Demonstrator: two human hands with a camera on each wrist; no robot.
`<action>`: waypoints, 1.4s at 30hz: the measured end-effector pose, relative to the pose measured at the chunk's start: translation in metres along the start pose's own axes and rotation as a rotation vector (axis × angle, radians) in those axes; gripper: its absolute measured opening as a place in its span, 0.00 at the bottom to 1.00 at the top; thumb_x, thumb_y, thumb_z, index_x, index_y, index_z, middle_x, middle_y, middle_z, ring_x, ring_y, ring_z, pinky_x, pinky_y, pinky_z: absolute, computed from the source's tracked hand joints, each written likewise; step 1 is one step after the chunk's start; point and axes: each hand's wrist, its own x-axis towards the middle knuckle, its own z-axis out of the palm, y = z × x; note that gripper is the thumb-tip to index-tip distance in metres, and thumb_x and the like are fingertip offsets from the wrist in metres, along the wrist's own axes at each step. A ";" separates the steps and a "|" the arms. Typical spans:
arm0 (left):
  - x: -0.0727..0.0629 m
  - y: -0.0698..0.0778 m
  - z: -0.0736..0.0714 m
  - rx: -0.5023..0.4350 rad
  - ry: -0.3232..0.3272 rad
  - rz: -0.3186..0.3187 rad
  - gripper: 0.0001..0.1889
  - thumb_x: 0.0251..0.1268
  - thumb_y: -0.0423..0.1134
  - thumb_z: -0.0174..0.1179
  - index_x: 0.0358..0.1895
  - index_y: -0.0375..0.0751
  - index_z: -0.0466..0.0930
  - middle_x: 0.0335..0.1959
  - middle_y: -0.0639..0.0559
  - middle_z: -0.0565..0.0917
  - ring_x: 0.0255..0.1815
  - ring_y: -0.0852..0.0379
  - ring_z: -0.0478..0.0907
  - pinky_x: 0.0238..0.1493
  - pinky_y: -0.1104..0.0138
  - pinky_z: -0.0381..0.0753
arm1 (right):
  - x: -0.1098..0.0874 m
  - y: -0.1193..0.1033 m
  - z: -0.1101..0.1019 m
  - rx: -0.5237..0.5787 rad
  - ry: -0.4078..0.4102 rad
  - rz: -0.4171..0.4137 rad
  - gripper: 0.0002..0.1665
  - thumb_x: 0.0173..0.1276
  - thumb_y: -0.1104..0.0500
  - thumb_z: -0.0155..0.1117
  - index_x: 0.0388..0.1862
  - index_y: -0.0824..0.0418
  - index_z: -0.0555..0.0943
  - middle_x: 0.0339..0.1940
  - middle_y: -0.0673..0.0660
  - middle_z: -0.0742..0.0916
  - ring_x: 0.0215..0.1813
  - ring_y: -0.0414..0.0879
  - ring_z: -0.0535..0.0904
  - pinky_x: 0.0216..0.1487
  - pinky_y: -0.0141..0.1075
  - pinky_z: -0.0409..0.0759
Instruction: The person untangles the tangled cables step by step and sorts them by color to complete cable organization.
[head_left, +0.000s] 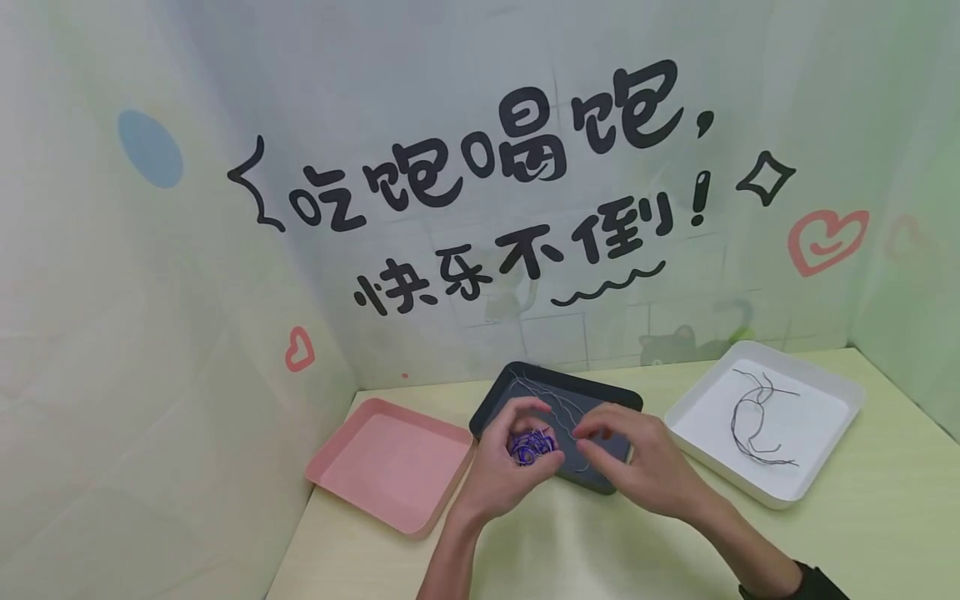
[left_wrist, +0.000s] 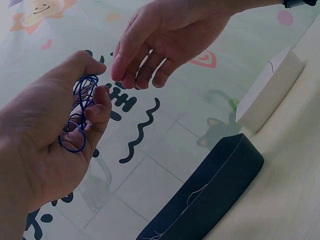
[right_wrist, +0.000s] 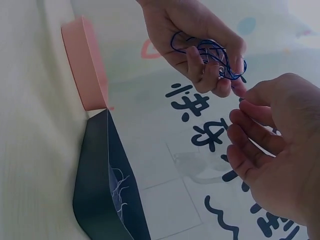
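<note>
In my left hand I hold a tangled bundle of thin blue-purple cord, with the fingers and thumb curled round it. Loops of the cord hang out past the palm in the left wrist view. My right hand hovers just to the right of the bundle, its fingers loosely bent and its thumb close to the index finger. No cord shows between the right hand's fingers. Both hands are above the front of a dark tray, in which pale thin strings lie.
A pink tray stands at the left of the pale table. To the right, a white tray holds several dark thin cords. A printed curtain rises behind and beside the table.
</note>
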 end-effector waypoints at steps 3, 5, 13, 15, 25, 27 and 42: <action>0.000 0.002 0.002 0.025 -0.027 0.031 0.33 0.67 0.29 0.73 0.73 0.43 0.71 0.50 0.29 0.88 0.42 0.66 0.86 0.45 0.73 0.90 | 0.004 -0.002 -0.003 0.050 -0.044 0.047 0.14 0.74 0.68 0.78 0.48 0.48 0.91 0.40 0.45 0.93 0.40 0.35 0.85 0.43 0.29 0.86; 0.000 0.003 0.003 0.051 -0.047 0.057 0.34 0.66 0.28 0.74 0.72 0.42 0.70 0.49 0.29 0.89 0.41 0.67 0.86 0.44 0.73 0.90 | 0.007 -0.004 -0.005 0.081 -0.075 0.079 0.13 0.76 0.67 0.76 0.47 0.48 0.92 0.37 0.45 0.92 0.37 0.35 0.83 0.39 0.31 0.86; 0.001 0.003 0.008 0.183 -0.105 0.095 0.35 0.64 0.28 0.75 0.69 0.46 0.66 0.46 0.38 0.94 0.39 0.69 0.87 0.43 0.72 0.91 | 0.021 -0.015 -0.005 0.131 -0.200 0.300 0.07 0.79 0.57 0.77 0.38 0.46 0.92 0.29 0.41 0.86 0.30 0.34 0.77 0.31 0.29 0.77; 0.002 0.003 0.009 0.205 -0.104 0.094 0.35 0.65 0.31 0.78 0.68 0.48 0.66 0.46 0.41 0.94 0.40 0.69 0.88 0.46 0.72 0.90 | 0.023 -0.017 -0.004 0.135 -0.238 0.359 0.07 0.78 0.56 0.78 0.36 0.48 0.92 0.29 0.42 0.87 0.30 0.34 0.76 0.31 0.29 0.77; 0.003 0.004 0.007 0.168 -0.097 0.065 0.28 0.74 0.39 0.78 0.66 0.42 0.70 0.46 0.42 0.96 0.39 0.68 0.88 0.44 0.71 0.88 | 0.024 -0.015 -0.005 0.296 -0.286 0.489 0.07 0.78 0.59 0.76 0.37 0.58 0.93 0.30 0.49 0.90 0.30 0.34 0.78 0.33 0.29 0.79; 0.004 0.005 0.007 0.155 -0.089 0.063 0.21 0.80 0.39 0.73 0.64 0.40 0.73 0.46 0.41 0.95 0.39 0.68 0.86 0.43 0.71 0.88 | 0.024 -0.014 -0.006 0.328 -0.278 0.509 0.07 0.80 0.60 0.74 0.39 0.60 0.92 0.31 0.48 0.89 0.32 0.35 0.79 0.35 0.29 0.80; 0.003 0.005 0.004 0.236 -0.014 0.087 0.12 0.82 0.39 0.68 0.60 0.40 0.87 0.47 0.40 0.94 0.41 0.69 0.85 0.43 0.73 0.88 | 0.019 -0.010 -0.014 0.488 -0.260 0.557 0.11 0.87 0.60 0.65 0.48 0.69 0.86 0.35 0.52 0.85 0.36 0.43 0.81 0.39 0.32 0.83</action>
